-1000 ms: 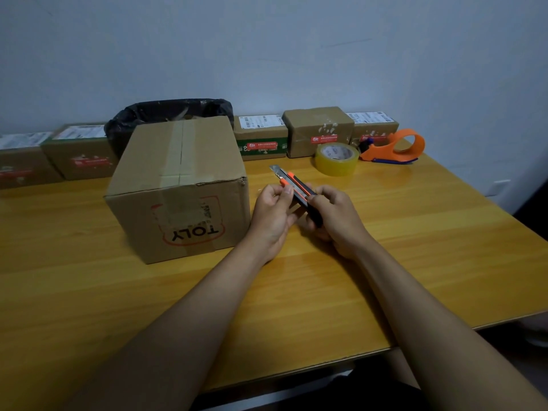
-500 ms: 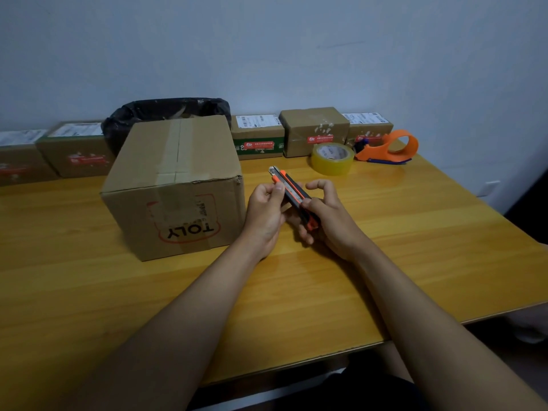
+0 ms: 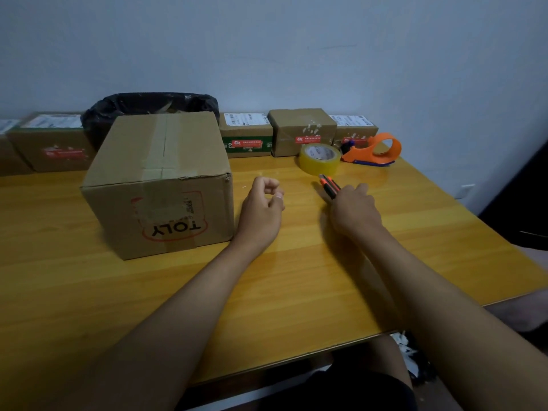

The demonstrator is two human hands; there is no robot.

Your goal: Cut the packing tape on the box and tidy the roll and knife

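The knife (image 3: 329, 186), gripped by both hands half a second ago, is now held in the right hand (image 3: 354, 210) alone and carried far and right, its tip just beside the tape roll (image 3: 318, 158); the blade appears retracted. The left hand (image 3: 261, 207) has let go, fingers loosely curled on nothing. Tidying seems under way. The taped box (image 3: 160, 179) stands left on the yellow wooden table (image 3: 296, 292), against a plain wall.
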